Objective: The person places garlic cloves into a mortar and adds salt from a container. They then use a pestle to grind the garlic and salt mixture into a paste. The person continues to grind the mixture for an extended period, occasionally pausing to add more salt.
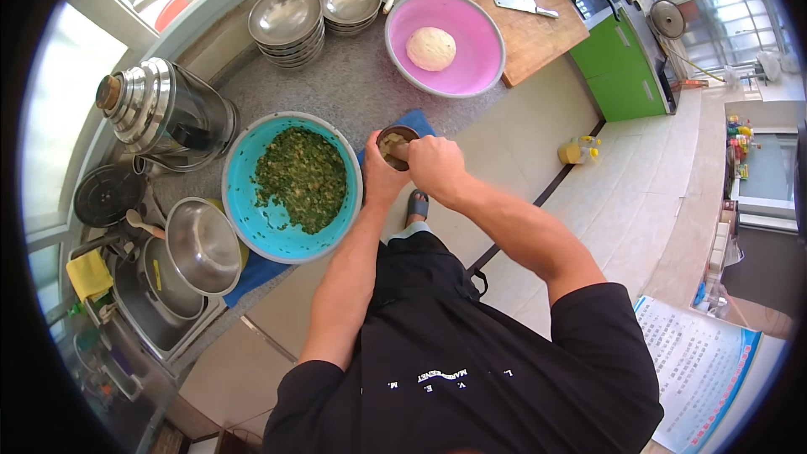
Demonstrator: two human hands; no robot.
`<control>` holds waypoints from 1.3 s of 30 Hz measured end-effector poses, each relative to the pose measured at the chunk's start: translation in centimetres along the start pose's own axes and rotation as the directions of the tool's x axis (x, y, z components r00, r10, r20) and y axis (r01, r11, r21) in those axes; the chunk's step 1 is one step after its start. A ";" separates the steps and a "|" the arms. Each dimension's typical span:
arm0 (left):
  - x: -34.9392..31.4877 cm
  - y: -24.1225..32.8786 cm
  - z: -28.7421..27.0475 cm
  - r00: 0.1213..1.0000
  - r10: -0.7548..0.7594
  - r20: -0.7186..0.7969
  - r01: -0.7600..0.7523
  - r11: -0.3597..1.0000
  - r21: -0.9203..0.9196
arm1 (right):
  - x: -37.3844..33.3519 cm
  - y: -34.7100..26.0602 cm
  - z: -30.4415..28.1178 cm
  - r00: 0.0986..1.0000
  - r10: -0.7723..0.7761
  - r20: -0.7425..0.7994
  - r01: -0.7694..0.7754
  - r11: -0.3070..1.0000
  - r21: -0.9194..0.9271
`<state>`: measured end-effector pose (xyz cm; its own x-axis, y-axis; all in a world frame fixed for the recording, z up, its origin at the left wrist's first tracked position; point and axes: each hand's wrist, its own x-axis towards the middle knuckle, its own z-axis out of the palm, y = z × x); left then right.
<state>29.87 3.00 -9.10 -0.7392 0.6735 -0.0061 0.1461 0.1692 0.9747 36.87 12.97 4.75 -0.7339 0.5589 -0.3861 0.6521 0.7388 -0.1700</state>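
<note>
Cupping a small dark round cup [403, 129], the left hand [382, 178] wraps its wall from the near left side, and in comes the right hand [437, 166], curled tight against the mouth from the right! Does it grip a tool in there? Can't tell from this angle. So the cup sits squarely between both hands, pale crumbly bits inside, blue cloth [419, 122] showing just behind. Close by on the left, a round turquoise plastic basin [265, 238], wall flecked with green, bears a moist, coarse heap of chopped greens [303, 181]. Farther out, a glossy pink basin [475, 50] cradles one smooth, domed lump of dough [431, 49]. Stacked steel bowls [286, 17] gleam on speckled grey counter [349, 76], and a flat-bladed cleaver [514, 0] lies across grained wooden board [538, 38].
</note>
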 end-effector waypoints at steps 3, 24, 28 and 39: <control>0.3 0.0 0.1 1.000 0.010 0.000 -0.010 1.000 -0.018 | -0.3 0.4 1.9 0.986 0.083 -0.147 -0.073 0.995 0.070; 0.3 0.0 0.3 1.000 -0.009 -0.012 0.010 0.999 0.037 | 0.4 -0.7 -2.0 0.977 -0.186 0.101 0.204 0.955 -0.214; 0.3 0.3 0.3 1.000 -0.022 -0.013 0.023 1.000 0.021 | 0.3 -0.5 -0.8 1.000 0.009 0.022 -0.009 1.000 0.009; 0.5 0.6 -0.7 0.997 -0.053 0.058 0.049 0.997 0.058 | 0.4 1.9 -6.8 0.934 -0.357 -0.004 0.349 0.916 -0.199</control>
<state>29.11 2.92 -8.35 -0.7067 0.7040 -0.0705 0.1473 0.2438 0.9586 36.51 17.15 10.41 -0.9189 0.2599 -0.2968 0.3033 0.9465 -0.1100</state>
